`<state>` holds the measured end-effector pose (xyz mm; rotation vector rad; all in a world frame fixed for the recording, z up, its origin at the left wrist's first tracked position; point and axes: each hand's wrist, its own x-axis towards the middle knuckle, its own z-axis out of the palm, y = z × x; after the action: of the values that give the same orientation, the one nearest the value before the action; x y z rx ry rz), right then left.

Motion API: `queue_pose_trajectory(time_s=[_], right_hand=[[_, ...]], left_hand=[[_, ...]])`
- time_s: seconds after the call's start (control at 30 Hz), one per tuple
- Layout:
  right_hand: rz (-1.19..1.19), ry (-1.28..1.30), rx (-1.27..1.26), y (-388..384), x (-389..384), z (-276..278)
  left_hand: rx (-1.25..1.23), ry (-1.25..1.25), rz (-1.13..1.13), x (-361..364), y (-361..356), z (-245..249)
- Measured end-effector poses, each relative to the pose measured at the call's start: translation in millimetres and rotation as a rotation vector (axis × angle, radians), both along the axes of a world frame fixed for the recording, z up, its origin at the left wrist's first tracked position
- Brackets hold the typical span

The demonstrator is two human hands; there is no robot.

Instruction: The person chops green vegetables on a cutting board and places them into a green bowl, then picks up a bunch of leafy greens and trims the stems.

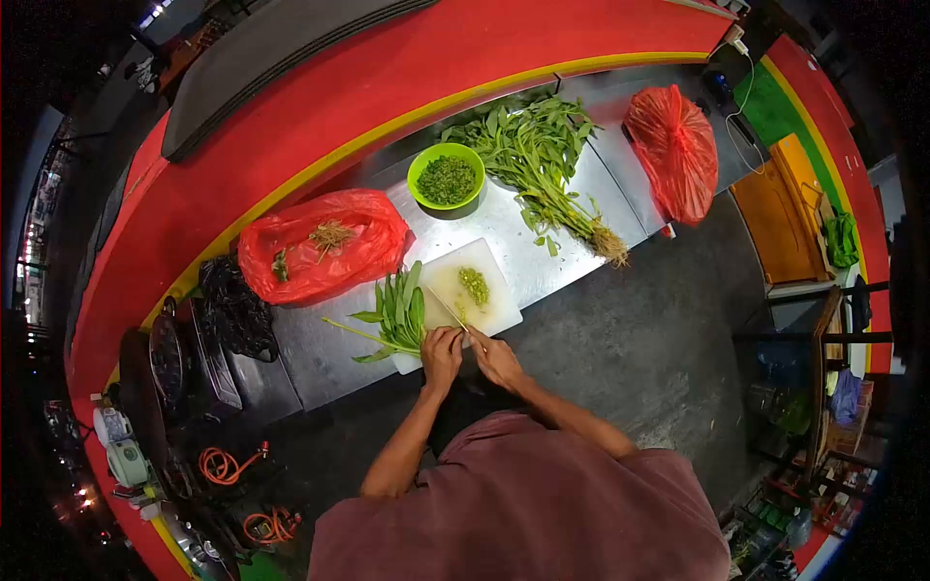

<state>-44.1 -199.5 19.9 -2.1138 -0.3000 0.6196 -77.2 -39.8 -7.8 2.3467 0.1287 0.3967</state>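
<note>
My right hand is closed round the handle of a knife, whose blade lies over a white cutting board. Just left of it, my left hand is closed on the stems of a leafy green bunch, with leaves spreading to the left over the board's edge. A small heap of chopped green stems sits on the board, and loose bits lie near the blade. Behind the board stands a lime-green bowl filled with chopped greens.
A large bunch of rooted greens lies on the metal table. An opened red plastic bag with root trimmings is at left, beside a black bag. A tied red bag sits at right. A red wall borders the back.
</note>
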Motion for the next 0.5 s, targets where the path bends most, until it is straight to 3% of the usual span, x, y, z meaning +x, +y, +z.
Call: queue_pose_trajectory(time_s=[0.07,0.17,0.23,0.33,0.5], right_hand=[[-0.010,0.057,-0.001,-2.8,-4.8,-3.5],[-0.061,-0.141,0.065,-6.6,-12.3,-20.4],[-0.005,0.114,0.003,-7.0,-3.0,8.0],[0.001,-0.013,0.034,-0.5,-2.1,3.1],[-0.002,0.037,-0.012,6.4,4.5,13.2]], left_hand=[[-0.009,0.021,0.004,-1.7,0.9,-2.3],[-0.008,0.035,0.010,-1.1,-3.0,5.8],[-0.031,0.017,-0.010,-0.4,-2.5,6.8],[-0.002,-0.010,-0.010,-3.3,-3.4,8.8],[0.031,0.005,-0.014,-3.8,-4.3,6.5]])
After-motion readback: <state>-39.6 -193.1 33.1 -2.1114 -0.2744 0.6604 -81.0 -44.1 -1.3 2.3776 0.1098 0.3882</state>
